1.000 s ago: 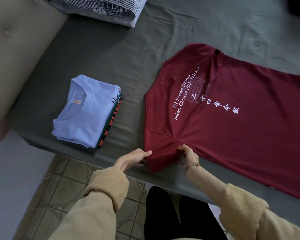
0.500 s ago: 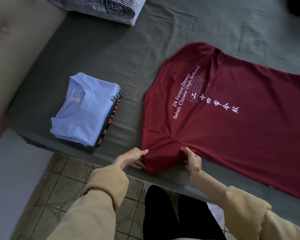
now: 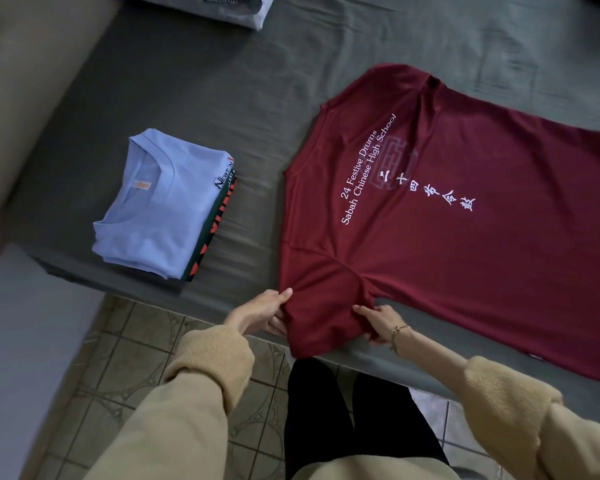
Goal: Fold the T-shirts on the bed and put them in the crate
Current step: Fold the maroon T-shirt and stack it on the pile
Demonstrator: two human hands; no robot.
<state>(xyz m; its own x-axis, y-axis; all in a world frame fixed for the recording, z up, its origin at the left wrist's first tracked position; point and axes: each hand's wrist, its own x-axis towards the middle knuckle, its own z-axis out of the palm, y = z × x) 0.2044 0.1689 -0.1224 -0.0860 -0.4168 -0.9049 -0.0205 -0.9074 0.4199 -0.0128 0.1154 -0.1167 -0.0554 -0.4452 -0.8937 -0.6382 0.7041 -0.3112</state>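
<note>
Now the near sleeve of the maroon T-shirt [image 3: 447, 237] has slid toward the bed's [image 3: 187, 98] edge and overhangs it, where half a second ago it lay further in; I judge the sleeve fold is only being set up. From the left: a folded light-blue T-shirt [image 3: 153, 220], reading "Newton" as far as I can make out, tops a dark green one [image 3: 208, 244]. The left hand [image 3: 260, 311] pinches the sleeve's left edge; the right hand [image 3: 381, 323], with a bracelet [image 3: 400, 329], grips its right side. The maroon shirt lies flat, printed "24 Festive Drums, Sabah Chinese High School". No crate is in view.
</note>
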